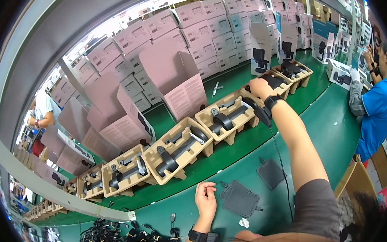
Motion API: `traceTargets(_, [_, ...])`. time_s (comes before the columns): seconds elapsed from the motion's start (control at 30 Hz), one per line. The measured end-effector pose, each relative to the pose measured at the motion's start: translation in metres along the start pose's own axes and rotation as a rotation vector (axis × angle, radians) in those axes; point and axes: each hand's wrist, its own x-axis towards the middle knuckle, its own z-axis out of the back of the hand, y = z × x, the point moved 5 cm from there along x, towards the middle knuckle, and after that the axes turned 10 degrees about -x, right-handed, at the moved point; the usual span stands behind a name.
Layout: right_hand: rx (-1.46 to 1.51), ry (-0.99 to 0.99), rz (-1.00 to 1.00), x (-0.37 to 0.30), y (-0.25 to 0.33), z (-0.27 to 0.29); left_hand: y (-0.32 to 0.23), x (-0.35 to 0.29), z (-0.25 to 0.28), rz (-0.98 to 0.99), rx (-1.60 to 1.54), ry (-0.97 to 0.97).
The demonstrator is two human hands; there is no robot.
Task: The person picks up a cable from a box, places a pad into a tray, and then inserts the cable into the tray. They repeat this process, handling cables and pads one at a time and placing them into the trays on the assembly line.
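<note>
My right hand (261, 88) reaches over the far end of a moulded cardboard tray (201, 118), its fingers curled. Something dark shows at its fingertips; I cannot make out what. Below that wrist is a black flat piece (261, 112), from which a thin black cord (282, 164) runs down across the table. In the tray lie black parts, among them a curved black piece (222, 121). My left hand (205, 200) hovers near the table's front with fingers curled in and nothing visible in them. Beside it lie black flat pads with short tabs (240, 198), and another pad (271, 173) farther right.
More trays with black parts (177, 151) line the green belt. Open pink-looking boxes (173, 84) stand behind them, before stacked cartons (217, 29). Bundled black cables (107, 234) lie at the front left. A co-worker in blue (376, 103) is at the right; another person (45, 109) is far left.
</note>
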Motion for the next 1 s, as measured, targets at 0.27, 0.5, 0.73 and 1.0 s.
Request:
traceTargets(0.27, [0.245,-0.166,0.134,-0.031,-0.002,0.003,0.0,0.0,0.013,0.013,0.013,-0.001])
traceTargets(0.5, [0.132,0.038,0.102,-0.028,0.002,0.012,-0.002,0.0,0.016,0.015,-0.023,0.007])
traceTargets(0.73, [0.041,-0.41,0.092,-0.064,0.014,0.029,-0.001,0.001,0.023,0.026,-0.051,0.011])
traceTargets(1.0, [0.135,0.269,0.694,-0.269,0.093,0.088,0.004,0.0,0.033,0.017,-0.042,0.011])
